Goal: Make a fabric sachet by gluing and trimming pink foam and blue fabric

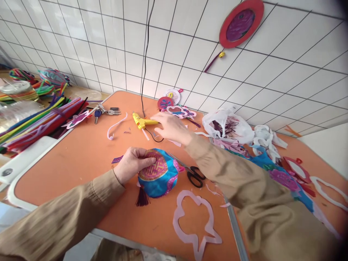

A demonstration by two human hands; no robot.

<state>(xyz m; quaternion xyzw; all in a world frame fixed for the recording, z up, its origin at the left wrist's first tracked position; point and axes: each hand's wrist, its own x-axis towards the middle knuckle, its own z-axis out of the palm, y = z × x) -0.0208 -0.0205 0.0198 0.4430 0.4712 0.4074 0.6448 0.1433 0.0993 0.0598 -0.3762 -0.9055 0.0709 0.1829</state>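
Observation:
My left hand (133, 163) pinches the left edge of a round blue brocade fabric piece (160, 181) with a pink-and-gold patterned medallion. A dark purple tassel (142, 197) hangs from its lower left, and a pink loop (181, 169) shows on its right edge. Farther back, my right hand (171, 127) has its fingers and thumb around the handle end of a yellow hot glue gun (140, 121); the gun's nozzle points left. Black-handled scissors (195, 176) lie just right of the fabric, their blades partly covered. Nearer me rests a pale pink flower-shaped paper outline (181, 232).
Keys (107, 110) and a lilac pipe cleaner (115, 127) lie left on the orange table (67, 170). Bundled pipe cleaners (40, 123) are beyond its left edge. White plastic bags (231, 125) and fabric scraps crowd the right. A black cord (145, 54) runs down the tiled wall.

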